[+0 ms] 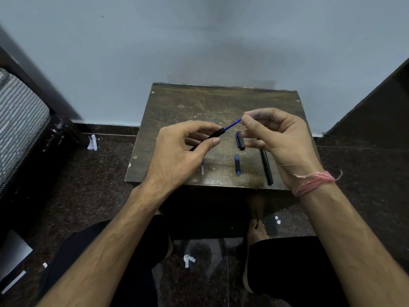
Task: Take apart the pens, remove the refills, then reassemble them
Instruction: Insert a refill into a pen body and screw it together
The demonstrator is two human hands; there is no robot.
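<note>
My left hand (177,151) grips a black pen barrel (213,135) above the small wooden table (199,103). A thin blue refill (232,124) sticks out of the barrel's open end, and my right hand (281,142) pinches its far tip between thumb and forefinger. On the table lie a black-and-blue pen cap (240,140), a short blue-and-black pen piece (237,165), a long black pen barrel (266,168) and a small pale sliver (202,169) near the front edge.
The table stands against a pale blue wall on a dark speckled floor. A striped cushion (20,127) lies at the left, dark furniture (376,111) at the right. Paper scraps (189,260) dot the floor. My knees and a bare foot (256,231) sit below the table.
</note>
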